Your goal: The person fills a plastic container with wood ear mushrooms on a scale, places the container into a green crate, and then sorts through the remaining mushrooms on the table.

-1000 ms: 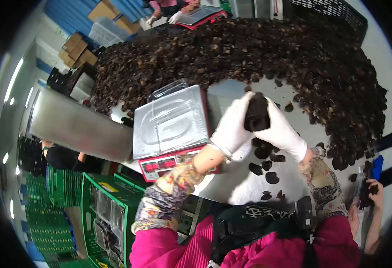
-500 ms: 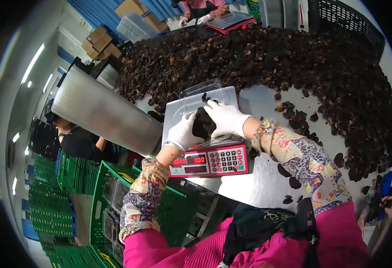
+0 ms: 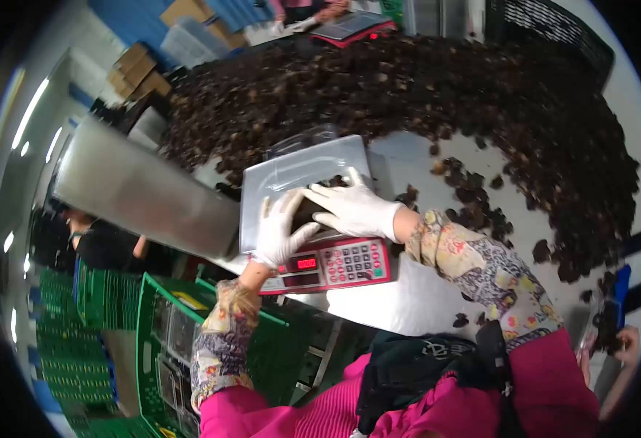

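My left hand [image 3: 280, 232], in a white glove, rests over a clear plastic box [image 3: 298, 179] on the red scale [image 3: 360, 264]. Its fingers are stretched, with the thumb spread toward the right. From the other side, my right hand [image 3: 357, 209], also gloved, reaches over the box with fingers extended. Dark, ruffled pieces like wood ear mushrooms [image 3: 304, 214] show between the hands, partly covered by them. The scale's grey pan [image 3: 257, 191] lies beneath, and its red digits are blurred.
A large heap of dark pieces [image 3: 400, 87] spreads across the metal table [image 3: 422, 292]. Nested clear boxes [image 3: 145, 190] lie left of the scale. A green crate [image 3: 145, 343] stands below left. Another scale [image 3: 353, 28] and a person's gloved hands are opposite; other hands show at right.
My hands have come down flatter over the box, hiding more of the dark pieces. The larger dark piece between them no longer stands up in view. The camera view has shifted.
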Motion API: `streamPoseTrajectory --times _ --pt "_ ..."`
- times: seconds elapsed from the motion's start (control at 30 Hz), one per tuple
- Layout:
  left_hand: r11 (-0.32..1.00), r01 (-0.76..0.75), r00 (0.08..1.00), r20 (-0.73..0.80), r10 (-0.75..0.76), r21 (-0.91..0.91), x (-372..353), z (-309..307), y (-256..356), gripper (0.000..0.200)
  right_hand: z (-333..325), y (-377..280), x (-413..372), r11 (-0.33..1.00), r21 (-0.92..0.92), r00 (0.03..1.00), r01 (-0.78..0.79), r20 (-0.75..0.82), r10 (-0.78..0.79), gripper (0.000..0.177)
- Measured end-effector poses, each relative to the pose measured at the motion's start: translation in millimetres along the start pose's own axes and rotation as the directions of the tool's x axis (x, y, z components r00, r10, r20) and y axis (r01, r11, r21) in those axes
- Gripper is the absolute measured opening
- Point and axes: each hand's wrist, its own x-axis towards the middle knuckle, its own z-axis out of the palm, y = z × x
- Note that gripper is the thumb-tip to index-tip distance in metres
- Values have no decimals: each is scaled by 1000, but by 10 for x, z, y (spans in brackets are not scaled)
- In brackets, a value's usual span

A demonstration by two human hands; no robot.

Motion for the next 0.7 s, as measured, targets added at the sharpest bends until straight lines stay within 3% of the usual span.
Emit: streamPoseTrajectory --times 0.03,0.1,0.17,0.23,0.3,0.37,0.43,0.47,0.5,0.53,0.57,0.6,0.63,0.7 --pt "997 -50 999 -17 49 -67 67 -111 42 72 -130 62 5 980 199 1000 -4 19 1 53" --pt "975 43 993 -97 -66 -219 18 -68 96 70 -402 131 -118 714 696 984 -72 -67 164 49" --pt "941 45 974 -193 -116 -335 -18 -55 162 69 -569 309 -417 612 788 929 -72 -170 328 39" --pt "953 -12 943 -320 -89 -302 -8 -138 333 68 -732 540 -892 670 728 931 -141 -133 341 32" --pt "957 -28 926 -368 -83 -287 -29 -244 579 68 -862 549 -1421 663 650 876 -371 9 482 27" --pt "952 -236 918 -367 154 -193 -88 -229 844 58 -743 606 -1941 767 474 884 -432 55 464 27" --pt "936 -266 961 -140 238 -232 -253 -132 1334 47 -668 347 -2281 823 352 885 -446 35 464 29" --pt "844 -376 920 -50 388 -382 -219 -52 1576 41 -633 158 -2377 848 239 876 -473 22 482 30" --pt "748 -462 868 -67 493 -477 -324 322 1667 38 -577 7 -2436 868 124 875 -482 7 485 31" --pt "685 -446 798 90 595 -576 -368 542 1835 39 -473 -45 -2500 911 -13 911 -412 -32 411 29" --pt "610 -565 692 82 717 -555 -448 845 1934 36 -347 -25 -2571 938 -137 948 -317 -59 312 26" --pt "508 -779 593 -171 787 -367 -527 1208 2039 34 -195 89 -2690 956 -90 960 -280 -52 276 27" --pt "438 -872 458 -47 888 -220 -535 1379 2150 38 -75 233 -2789 966 -48 967 -253 -54 250 27" --pt "473 -857 503 -126 855 -206 -472 1543 2456 48 -254 298 -2745 929 201 926 -309 -157 342 28"
